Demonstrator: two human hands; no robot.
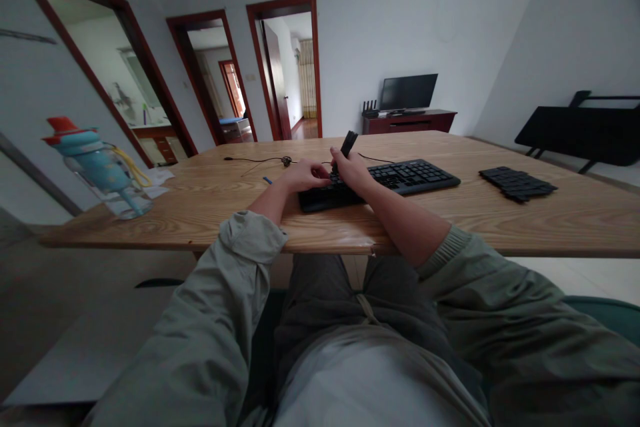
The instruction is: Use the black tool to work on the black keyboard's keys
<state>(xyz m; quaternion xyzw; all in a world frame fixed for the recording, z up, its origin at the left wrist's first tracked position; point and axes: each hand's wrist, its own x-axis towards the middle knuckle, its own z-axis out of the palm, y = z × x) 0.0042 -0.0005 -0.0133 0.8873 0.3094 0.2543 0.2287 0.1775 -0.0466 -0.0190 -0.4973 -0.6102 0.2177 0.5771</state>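
Step in hand: work on the left end of the black keyboard (385, 181), apparently with a tool on its keys, judging by the grip.
Keyboard: lies flat on the wooden counter (210, 207), near its front edge, straight ahead of the person.
Right hand (354, 169): closed around a slim black tool (347, 143) that stands tilted above the keys.
Left hand (303, 177): rests on the keyboard's left end, fingers curled; whether it pinches anything cannot be told.
Next move calls for: a steady left hand on the board and a careful, straight pull, in my judgement.
Nearby: a loose block of black keys (517, 183) well to the right; a blue water bottle (100, 170) far left; a thin cable (260, 161) behind the hands.
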